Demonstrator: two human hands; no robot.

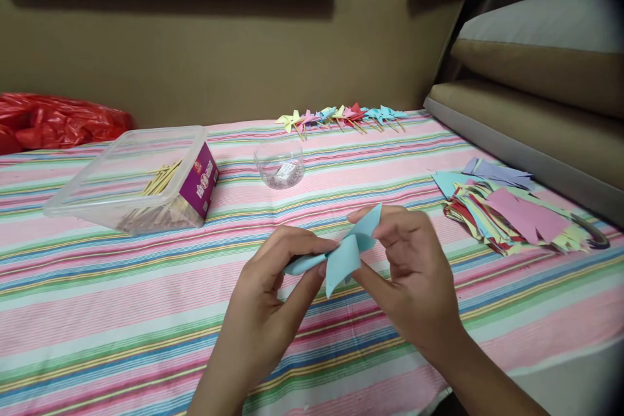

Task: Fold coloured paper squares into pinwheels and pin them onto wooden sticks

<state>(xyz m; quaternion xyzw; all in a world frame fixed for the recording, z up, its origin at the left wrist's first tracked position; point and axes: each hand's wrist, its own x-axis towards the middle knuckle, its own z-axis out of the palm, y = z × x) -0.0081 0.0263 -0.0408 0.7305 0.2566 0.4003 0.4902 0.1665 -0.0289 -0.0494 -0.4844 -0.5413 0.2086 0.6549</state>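
Note:
A light blue paper pinwheel (344, 263), partly folded with its blades curling, is held up between my two hands over the striped cloth. My left hand (277, 292) pinches its left side between thumb and forefinger. On the other side, my right hand (414, 273) grips the paper with the thumb underneath and the fingers bent around a raised blade. No stick shows on this piece. Beyond my hands stands a clear round tub (279, 166) with a white label and small bits at its bottom.
Left, a lidded clear plastic box (121, 162) holds thin wooden sticks (163, 179). Finished pinwheels on sticks (341, 116) lie in a row at the back. Cut coloured paper (526, 214) is piled right, beside scissors (592, 231). A red plastic bag (63, 122) and stacked cushions (536, 71) flank the cloth.

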